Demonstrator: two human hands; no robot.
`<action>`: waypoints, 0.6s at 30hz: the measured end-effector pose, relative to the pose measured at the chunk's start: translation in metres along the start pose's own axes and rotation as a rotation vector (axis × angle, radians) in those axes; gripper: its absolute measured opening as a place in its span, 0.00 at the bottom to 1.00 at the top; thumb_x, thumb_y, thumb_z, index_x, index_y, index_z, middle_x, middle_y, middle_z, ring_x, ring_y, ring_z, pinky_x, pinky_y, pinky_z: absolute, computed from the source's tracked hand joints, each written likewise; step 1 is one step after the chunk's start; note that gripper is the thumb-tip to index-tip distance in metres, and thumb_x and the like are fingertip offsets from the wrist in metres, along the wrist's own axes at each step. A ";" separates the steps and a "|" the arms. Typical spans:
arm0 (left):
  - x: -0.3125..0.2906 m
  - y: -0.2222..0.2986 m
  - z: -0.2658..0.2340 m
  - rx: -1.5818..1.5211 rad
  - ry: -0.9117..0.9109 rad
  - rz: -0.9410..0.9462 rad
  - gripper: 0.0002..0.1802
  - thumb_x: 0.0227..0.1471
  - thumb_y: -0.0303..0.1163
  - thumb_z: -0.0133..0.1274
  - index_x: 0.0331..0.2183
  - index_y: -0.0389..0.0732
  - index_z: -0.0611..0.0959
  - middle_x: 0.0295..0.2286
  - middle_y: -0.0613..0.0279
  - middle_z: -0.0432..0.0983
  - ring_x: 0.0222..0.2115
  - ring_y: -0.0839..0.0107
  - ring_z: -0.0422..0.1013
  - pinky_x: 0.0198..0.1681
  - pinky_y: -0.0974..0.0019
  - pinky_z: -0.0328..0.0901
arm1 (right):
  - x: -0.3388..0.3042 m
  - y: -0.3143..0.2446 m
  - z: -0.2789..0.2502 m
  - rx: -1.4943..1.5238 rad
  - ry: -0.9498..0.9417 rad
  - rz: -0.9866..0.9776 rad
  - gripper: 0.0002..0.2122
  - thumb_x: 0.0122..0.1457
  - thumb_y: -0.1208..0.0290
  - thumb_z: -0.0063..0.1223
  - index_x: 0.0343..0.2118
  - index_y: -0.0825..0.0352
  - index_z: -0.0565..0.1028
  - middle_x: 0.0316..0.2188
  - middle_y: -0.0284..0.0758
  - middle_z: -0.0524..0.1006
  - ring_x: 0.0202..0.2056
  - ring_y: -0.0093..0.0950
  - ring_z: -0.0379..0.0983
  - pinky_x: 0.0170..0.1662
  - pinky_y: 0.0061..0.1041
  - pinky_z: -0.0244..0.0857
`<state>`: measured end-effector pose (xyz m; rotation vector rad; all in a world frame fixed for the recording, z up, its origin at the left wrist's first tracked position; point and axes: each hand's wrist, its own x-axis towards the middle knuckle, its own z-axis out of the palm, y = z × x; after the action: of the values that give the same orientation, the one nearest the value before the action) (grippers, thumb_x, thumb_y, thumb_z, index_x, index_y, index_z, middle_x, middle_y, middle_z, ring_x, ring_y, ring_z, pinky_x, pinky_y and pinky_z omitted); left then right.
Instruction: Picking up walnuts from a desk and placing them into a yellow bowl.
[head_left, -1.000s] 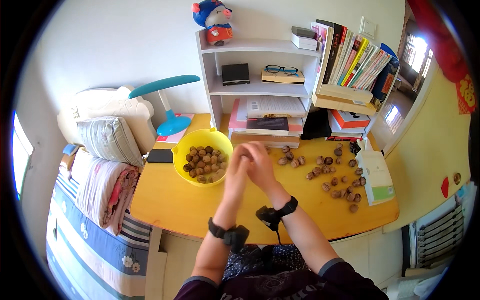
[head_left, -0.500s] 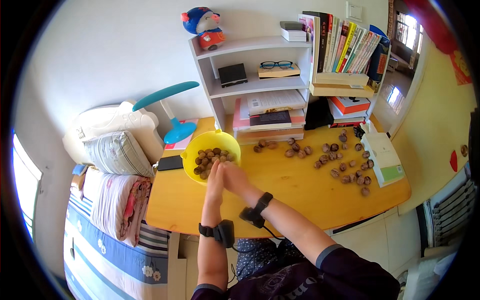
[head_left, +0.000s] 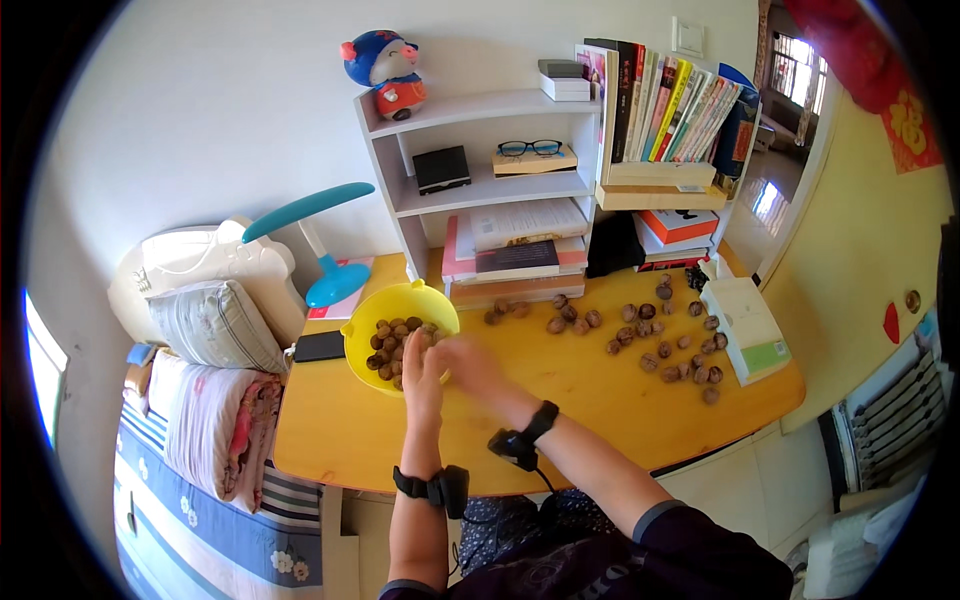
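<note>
Several brown walnuts (head_left: pixel 388 345) lie inside a yellow bowl (head_left: pixel 362 376) at the left part of the desk. My left hand (head_left: pixel 423 378) is at the bowl's near right rim, fingers stretched up over the walnuts, and I see nothing held in it. Close beside it, my right hand (head_left: pixel 472 366) is just outside the bowl's right edge. Motion smears its fingers, so whether it holds anything does not show. More walnuts (head_left: pixel 651 328) are scattered over the right half of the desk, and a few (head_left: pixel 569 313) lie in small groups in front of the shelf.
A wooden desk (head_left: pixel 545 425) carries a grey shelf (head_left: pixel 487 190) with books at its back. A teal lamp (head_left: pixel 337 284) and a black phone (head_left: pixel 319 346) are left of the bowl. A white box (head_left: pixel 744 325) lies at the right. A bed (head_left: pixel 215 520) stands to the left.
My right hand has come slightly away from the left hand, to the right; before, the two were pressed together over the bowl's near edge. The whole view has shifted a little.
</note>
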<state>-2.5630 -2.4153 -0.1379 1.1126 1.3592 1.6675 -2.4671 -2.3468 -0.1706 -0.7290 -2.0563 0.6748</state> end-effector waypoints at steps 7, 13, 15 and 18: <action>0.000 -0.029 0.069 -0.464 -0.124 -0.318 0.27 0.58 0.41 0.40 0.56 0.41 0.61 0.51 0.55 0.61 0.49 0.65 0.61 0.49 0.67 0.56 | 0.004 0.068 -0.059 -0.063 0.218 0.157 0.16 0.49 0.75 0.49 0.44 0.69 0.71 0.45 0.43 0.71 0.47 0.37 0.67 0.48 0.30 0.62; 0.051 -0.083 0.084 -0.478 0.023 -0.642 0.25 0.56 0.48 0.40 0.51 0.43 0.66 0.48 0.60 0.65 0.39 0.68 0.65 0.40 0.65 0.63 | 0.001 0.104 -0.053 -0.199 -0.231 0.227 0.23 0.50 0.78 0.47 0.52 0.67 0.63 0.56 0.44 0.59 0.57 0.38 0.56 0.56 0.29 0.54; 0.064 -0.093 0.085 -0.449 0.059 -0.631 0.24 0.57 0.48 0.40 0.49 0.44 0.68 0.46 0.60 0.66 0.39 0.68 0.66 0.39 0.65 0.63 | 0.003 0.109 -0.045 -0.164 -0.186 0.182 0.23 0.50 0.79 0.46 0.52 0.66 0.63 0.56 0.45 0.59 0.56 0.40 0.56 0.56 0.30 0.54; 0.072 -0.111 0.092 -0.469 0.084 -0.589 0.23 0.57 0.48 0.39 0.47 0.43 0.71 0.44 0.60 0.69 0.40 0.68 0.67 0.39 0.65 0.64 | 0.006 0.122 -0.034 -0.168 -0.117 0.122 0.22 0.49 0.79 0.46 0.51 0.66 0.64 0.54 0.47 0.60 0.55 0.43 0.58 0.55 0.31 0.55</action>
<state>-2.5057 -2.2936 -0.2263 0.3295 1.1141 1.4795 -2.4105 -2.2524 -0.2334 -0.9372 -2.2082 0.6311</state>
